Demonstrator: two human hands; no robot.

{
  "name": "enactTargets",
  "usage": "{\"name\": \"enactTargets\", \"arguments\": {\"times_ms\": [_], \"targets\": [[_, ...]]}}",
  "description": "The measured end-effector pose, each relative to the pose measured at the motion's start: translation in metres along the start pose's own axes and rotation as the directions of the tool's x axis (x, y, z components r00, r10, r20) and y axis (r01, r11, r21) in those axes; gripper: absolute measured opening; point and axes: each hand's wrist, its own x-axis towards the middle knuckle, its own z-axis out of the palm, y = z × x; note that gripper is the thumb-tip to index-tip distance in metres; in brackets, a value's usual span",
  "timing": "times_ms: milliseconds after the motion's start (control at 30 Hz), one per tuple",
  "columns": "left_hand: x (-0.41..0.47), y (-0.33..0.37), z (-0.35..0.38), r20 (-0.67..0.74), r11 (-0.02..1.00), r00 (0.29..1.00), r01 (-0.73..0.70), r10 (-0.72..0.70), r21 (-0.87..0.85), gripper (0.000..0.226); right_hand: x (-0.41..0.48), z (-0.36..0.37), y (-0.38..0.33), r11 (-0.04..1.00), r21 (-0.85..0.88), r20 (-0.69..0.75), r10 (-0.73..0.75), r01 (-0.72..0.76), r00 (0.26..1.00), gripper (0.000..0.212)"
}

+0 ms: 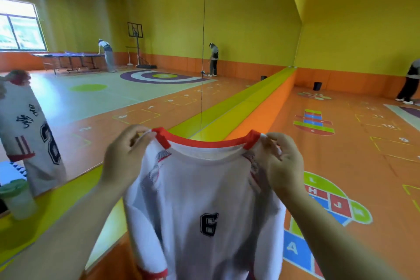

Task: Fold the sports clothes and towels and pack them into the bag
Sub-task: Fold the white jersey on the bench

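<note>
Hem and one sleeve of the white mesh sports jersey (204,188), red ribbed collar and black number 6, run off the bottom edge. It hangs in the air, held up by its shoulders. The left hand (122,154) pinches the cloth beside the collar's left end and the right hand (281,161) pinches it beside the right end. Their fingers are curled, the tips partly buried in fabric. Left of the jersey, a blurred translucent plastic cup with a green lid (18,200) stands on the yellow-green padded tabletop (227,109). Above the cup, a mirror wall (159,18) shows a reflected white numbered jersey (29,125), cut by the frame edge. Right of the jersey spreads glossy orange floor (341,166) painted with hopscotch squares. Far beyond, a bent-over person (409,84) is half cropped.
</note>
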Motion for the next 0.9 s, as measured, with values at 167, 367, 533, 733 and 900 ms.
{"name": "enactTargets", "arguments": {"times_ms": [167,367,533,733,900], "targets": [[0.012,0.018,-0.030,-0.184,0.980,0.963,-0.200,0.197,-0.001,0.024,0.012,-0.018,-0.011,0.934,-0.007,-0.172,-0.354,0.358,0.919,0.015],[0.021,0.042,-0.033,-0.342,0.880,0.819,-0.473,0.461,0.052,0.022,0.028,-0.020,-0.048,0.863,0.114,-0.356,-0.427,0.492,0.831,0.025],[0.031,0.062,-0.020,-0.338,0.869,0.822,-0.494,0.458,-0.022,0.034,0.035,-0.008,-0.077,0.838,0.313,-0.291,-0.363,0.447,0.885,0.013],[0.022,0.088,0.002,-0.230,0.807,0.802,-0.583,0.552,-0.096,0.028,0.026,0.008,-0.101,0.791,0.489,-0.080,-0.379,0.368,0.922,0.015],[0.012,0.098,0.015,-0.138,0.779,0.794,-0.607,0.592,-0.158,0.021,0.012,0.014,-0.106,0.788,0.551,0.086,-0.381,0.274,0.921,0.016]]}}
